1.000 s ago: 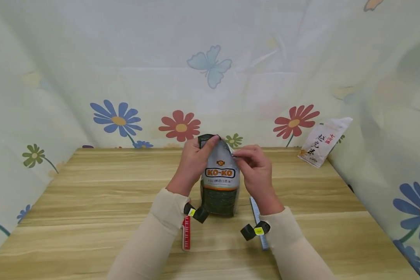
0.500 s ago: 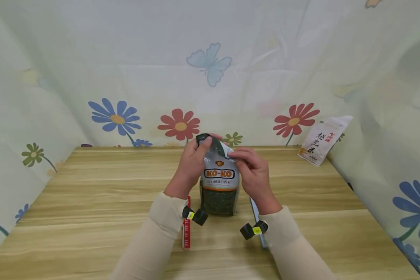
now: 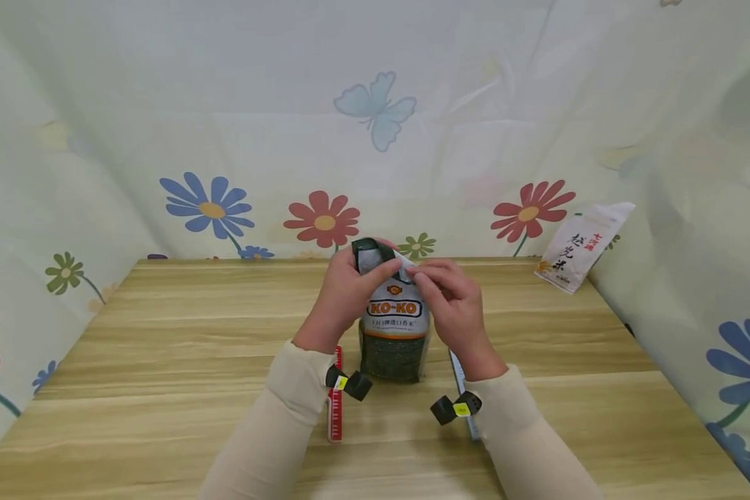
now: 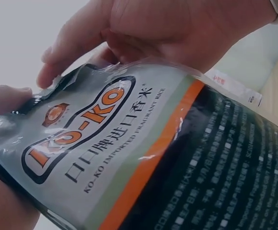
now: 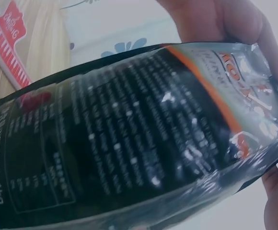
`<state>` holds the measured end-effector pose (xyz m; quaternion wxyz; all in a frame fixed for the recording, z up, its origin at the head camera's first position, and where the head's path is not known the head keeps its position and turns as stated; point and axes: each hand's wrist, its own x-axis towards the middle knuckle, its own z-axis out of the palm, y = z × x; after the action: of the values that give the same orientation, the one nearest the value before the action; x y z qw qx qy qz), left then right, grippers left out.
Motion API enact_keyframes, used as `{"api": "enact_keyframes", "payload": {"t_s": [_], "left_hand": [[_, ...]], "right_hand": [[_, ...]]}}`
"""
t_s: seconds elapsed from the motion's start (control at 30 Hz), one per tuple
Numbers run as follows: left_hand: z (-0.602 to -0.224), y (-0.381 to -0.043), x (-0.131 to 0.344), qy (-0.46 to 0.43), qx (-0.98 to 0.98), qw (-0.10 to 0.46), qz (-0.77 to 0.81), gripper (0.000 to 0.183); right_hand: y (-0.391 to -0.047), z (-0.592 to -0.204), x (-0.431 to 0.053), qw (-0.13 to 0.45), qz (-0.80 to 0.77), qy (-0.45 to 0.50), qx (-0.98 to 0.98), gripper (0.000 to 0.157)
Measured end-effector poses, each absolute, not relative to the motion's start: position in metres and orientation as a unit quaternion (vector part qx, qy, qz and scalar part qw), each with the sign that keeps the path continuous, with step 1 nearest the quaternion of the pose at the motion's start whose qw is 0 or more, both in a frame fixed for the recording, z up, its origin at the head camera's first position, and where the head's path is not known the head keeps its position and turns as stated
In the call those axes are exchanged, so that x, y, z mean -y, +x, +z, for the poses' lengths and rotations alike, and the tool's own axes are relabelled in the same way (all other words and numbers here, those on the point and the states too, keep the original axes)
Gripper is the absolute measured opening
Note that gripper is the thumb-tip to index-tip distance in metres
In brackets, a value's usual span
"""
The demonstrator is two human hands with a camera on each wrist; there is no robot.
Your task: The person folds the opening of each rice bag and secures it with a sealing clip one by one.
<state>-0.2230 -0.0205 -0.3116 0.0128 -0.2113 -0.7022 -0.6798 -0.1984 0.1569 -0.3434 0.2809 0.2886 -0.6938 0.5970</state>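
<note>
A silver and dark green KO-KO rice bag (image 3: 394, 357) stands upright on the table, its front label towards me. My left hand (image 3: 344, 295) grips the bag's top left, thumb laid across the folded-over top edge. At the top right, my right hand (image 3: 456, 302) pinches the corner between thumb and fingertips. In the left wrist view, the rice bag's label (image 4: 100, 124) fills the middle, with fingers on both sides of its crumpled top. The right wrist view shows the dark lower printed panel (image 5: 105, 143) up close.
A red strip with a piano-key pattern (image 3: 335, 417) lies by my left wrist. Partly under my right wrist is a light blue strip (image 3: 459, 378). A white rice packet (image 3: 578, 253) leans against the flowered backdrop (image 3: 256, 139) at the wooden table's (image 3: 194, 333) back right.
The bag's top edge has been folded forward and down over the front, with its pale inner side coming into view. My left thumb has shifted right along the fold.
</note>
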Motion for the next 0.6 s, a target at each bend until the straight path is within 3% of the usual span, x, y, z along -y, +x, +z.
{"api": "enact_keyframes", "payload": {"t_s": [0.2,0.6], "left_hand": [[-0.309,-0.222,0.022,-0.219,0.702,0.004,-0.678,0.022],[-0.308,-0.220,0.021,-0.207,0.672,0.002,-0.711,0.038]], "right_hand": [[-0.196,-0.337,-0.153,0.254,0.593,0.201,0.737,0.032],[-0.196,-0.331,-0.158,0.211,0.607,0.163,0.749,0.021]]}}
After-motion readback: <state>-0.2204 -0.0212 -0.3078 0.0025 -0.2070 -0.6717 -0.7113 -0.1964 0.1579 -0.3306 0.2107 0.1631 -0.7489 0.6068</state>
